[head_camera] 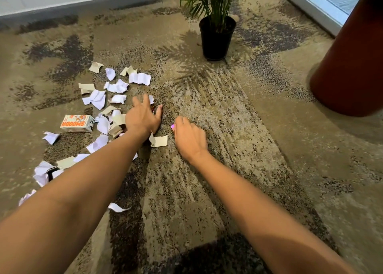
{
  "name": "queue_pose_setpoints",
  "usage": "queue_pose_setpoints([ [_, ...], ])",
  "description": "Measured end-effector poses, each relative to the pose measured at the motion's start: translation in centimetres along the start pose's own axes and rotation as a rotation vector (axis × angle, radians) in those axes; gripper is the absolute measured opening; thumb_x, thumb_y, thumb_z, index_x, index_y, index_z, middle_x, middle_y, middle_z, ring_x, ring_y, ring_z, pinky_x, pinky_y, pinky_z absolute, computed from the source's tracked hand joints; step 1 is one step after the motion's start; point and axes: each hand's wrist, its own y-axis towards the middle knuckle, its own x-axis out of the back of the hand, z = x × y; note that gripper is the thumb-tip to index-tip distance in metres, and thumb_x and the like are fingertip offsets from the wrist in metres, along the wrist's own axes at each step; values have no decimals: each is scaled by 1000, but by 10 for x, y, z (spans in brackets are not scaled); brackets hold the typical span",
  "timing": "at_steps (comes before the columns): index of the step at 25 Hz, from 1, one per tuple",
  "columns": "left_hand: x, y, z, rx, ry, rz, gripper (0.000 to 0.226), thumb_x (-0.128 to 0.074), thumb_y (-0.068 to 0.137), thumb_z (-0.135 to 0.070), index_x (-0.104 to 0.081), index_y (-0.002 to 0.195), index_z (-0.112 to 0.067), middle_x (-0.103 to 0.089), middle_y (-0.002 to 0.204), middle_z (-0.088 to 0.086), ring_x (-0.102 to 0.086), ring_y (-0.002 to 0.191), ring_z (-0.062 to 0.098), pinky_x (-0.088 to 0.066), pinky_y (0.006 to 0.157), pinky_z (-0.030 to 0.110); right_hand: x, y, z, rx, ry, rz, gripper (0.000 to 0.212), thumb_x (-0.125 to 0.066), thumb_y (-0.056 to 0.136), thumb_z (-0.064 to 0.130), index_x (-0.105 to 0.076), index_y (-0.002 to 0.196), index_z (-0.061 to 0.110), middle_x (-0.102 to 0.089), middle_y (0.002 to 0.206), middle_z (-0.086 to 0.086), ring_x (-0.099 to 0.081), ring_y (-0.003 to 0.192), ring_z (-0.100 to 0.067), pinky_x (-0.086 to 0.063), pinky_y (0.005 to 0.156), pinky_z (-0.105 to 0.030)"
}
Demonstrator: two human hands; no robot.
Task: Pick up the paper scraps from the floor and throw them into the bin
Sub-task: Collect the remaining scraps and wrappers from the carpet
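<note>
Down on the patterned beige and brown carpet, the person reaches forward with both bare arms. The torn white and tan paper scraps lie scattered in a loose band that runs from near the person's left elbow away towards the wall, almost all of it to the left of both hands. A small orange and white cardboard carton lies on its side among them.

The left hand is spread flat, fingers straight, palm down at the right edge of the litter, with scraps touching it on its left side. One folded tan scrap lies just beside its wrist, between the two hands. The right hand hovers over or rests on bare carpet with its fingers curled under; I cannot tell whether it holds a scrap.

So the left hand is plainly the nearer one to the pile, and the right would have to cross leftward to help, save for that tan piece between them.

No bin is certain: a large rust-red curved object stands well off to the right, and a potted green palm in a black pot stands ahead. Nearly all the paper is still on the floor, so the task looks barely begun.
</note>
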Motion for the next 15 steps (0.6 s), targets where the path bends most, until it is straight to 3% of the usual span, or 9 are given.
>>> queue_pose_setpoints([
  [3, -2, 7, 2, -83, -18, -19, 47, -30, 101, -46, -33, 134, -13, -43, 133, 25, -65, 85, 41, -39, 57, 38, -2, 0, -5, -10, 54, -17, 15, -41, 101, 17, -49, 110, 9, -56, 109, -5, -43, 50, -5, -36, 39, -19],
  [7, -2, 15, 2, -124, -44, -30, 31, -34, 102, -30, -38, 125, -10, -48, 119, 26, -62, 91, 47, -38, 63, 43, -2, 3, -3, -67, 84, -22, 37, -50, 97, 38, -45, 121, 10, -51, 118, -6, -53, 53, -8, -51, 45, -25],
  [10, -2, 19, 7, -171, -39, -37, 21, -33, 102, -19, -39, 119, -10, -51, 107, 25, -62, 88, 47, -39, 63, 45, -3, 6, -6, 7, 28, -21, 19, -42, 102, 22, -46, 117, 13, -53, 120, -6, -50, 53, -7, -48, 42, -22],
  [15, 4, 33, 21, -188, -141, 25, 21, -38, 98, -11, -47, 117, -7, -60, 103, 30, -61, 91, 47, -50, 76, 52, -3, 2, -10, 96, 77, 9, 17, -45, 97, 7, -50, 112, 11, -49, 117, -6, -46, 56, -5, -40, 40, -18],
])
